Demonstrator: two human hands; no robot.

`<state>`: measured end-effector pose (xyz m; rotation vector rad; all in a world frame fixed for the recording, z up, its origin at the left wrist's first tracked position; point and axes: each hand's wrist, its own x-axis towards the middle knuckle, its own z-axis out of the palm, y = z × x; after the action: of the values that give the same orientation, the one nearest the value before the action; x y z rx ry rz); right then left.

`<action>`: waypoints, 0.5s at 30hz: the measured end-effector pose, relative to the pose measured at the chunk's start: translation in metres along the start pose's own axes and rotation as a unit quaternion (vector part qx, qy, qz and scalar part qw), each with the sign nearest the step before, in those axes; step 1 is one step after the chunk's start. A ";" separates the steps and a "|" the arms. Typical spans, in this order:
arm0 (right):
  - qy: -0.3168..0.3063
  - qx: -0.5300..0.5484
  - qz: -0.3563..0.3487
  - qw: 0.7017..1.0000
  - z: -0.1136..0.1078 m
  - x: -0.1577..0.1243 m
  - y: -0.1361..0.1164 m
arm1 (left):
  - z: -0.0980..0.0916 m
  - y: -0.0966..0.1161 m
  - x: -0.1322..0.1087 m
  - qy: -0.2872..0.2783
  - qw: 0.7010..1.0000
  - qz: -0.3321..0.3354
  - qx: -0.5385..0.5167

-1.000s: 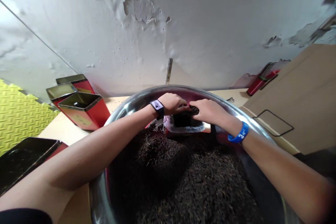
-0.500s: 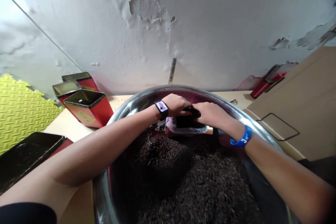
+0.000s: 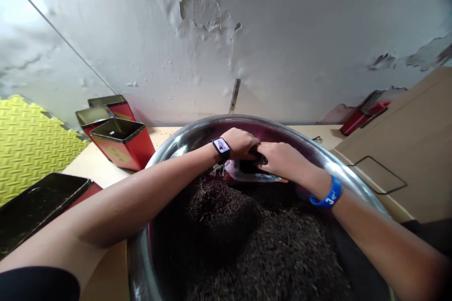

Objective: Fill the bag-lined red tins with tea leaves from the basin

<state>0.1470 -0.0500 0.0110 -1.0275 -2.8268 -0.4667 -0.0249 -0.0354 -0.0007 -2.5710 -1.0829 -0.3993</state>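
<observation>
A wide shiny metal basin (image 3: 165, 150) holds a heap of dark, dried leaf-like bits (image 3: 293, 240) resembling loose tea. Near its far wall sits a red tin (image 3: 229, 179), its mouth edged by a clear plastic liner (image 3: 259, 178). My left hand (image 3: 242, 143), with a watch above it, curls at the tin's far-left side; its fingertips are hidden. Touching it, my right hand (image 3: 282, 157) bends over the tin's opening, a dark clump of the bits (image 3: 262, 157) showing at its fingers. A blue wristband circles my right wrist.
Several open red tins (image 3: 123, 143) stand on the pale tabletop at left, another (image 3: 45, 207) nearer me. A cardboard box (image 3: 409, 150) and a red object (image 3: 360, 115) are at right. Behind rises a peeling wall (image 3: 148, 33); yellow foam matting (image 3: 31, 136) lies at far left.
My right hand has shifted slightly down and turned over the tin's opening, covering more of its right side. My left hand stays beside it. The whole view has moved slightly.
</observation>
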 end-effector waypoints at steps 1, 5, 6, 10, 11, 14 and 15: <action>-0.002 0.009 -0.003 1.000 0.001 0.000 -0.001 | 0.000 0.000 0.000 -0.001 1.000 0.000 -0.001; -0.012 0.059 -0.012 0.998 0.010 0.002 -0.004 | 0.001 0.000 0.000 -0.014 1.000 -0.001 -0.008; -0.013 0.071 -0.013 0.997 0.012 0.003 -0.005 | 0.001 0.000 0.000 -0.015 1.000 -0.002 -0.010; -0.018 0.111 -0.007 0.994 0.019 0.005 -0.010 | -0.001 0.003 -0.001 -0.015 1.000 -0.006 -0.017; -0.018 0.118 -0.004 0.993 0.019 0.006 -0.011 | -0.002 0.004 -0.002 -0.018 1.000 -0.006 -0.019; -0.016 0.130 -0.003 0.991 0.018 0.006 -0.013 | -0.003 0.005 -0.002 -0.026 0.999 -0.010 -0.026; -0.015 0.131 -0.006 0.991 0.017 0.006 -0.013 | -0.003 0.005 -0.002 -0.028 0.999 -0.010 -0.028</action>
<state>0.1347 -0.0503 -0.0071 -0.9722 -2.8219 -0.0773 -0.0229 -0.0409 0.0004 -2.6376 -1.1344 -0.3697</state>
